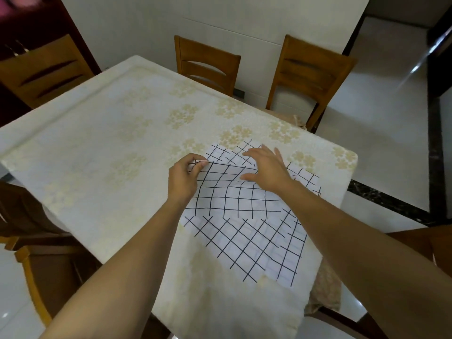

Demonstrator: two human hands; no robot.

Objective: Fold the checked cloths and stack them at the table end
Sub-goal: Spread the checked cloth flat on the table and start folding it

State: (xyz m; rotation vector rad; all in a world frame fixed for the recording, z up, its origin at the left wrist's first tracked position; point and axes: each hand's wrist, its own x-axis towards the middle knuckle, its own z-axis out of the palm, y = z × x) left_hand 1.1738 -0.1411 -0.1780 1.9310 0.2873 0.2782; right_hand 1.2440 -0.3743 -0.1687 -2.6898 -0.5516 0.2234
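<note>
By the right edge of the table [97,148], the checked cloths [254,245] lie overlapping on the flowered cover, the heap reaching almost to that edge. The left hand [183,177] pinches the far left corner of the top cloth [234,196] between thumb and curled fingers, raising it slightly. The right hand [267,167] lies on the same cloth, fingers straight and spread, gripping nothing.

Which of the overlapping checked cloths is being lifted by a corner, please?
The middle cloth: the left hand pinches its far corner up, while the right hand rests flat on it. The nearest cloth lies flat, untouched.
</note>
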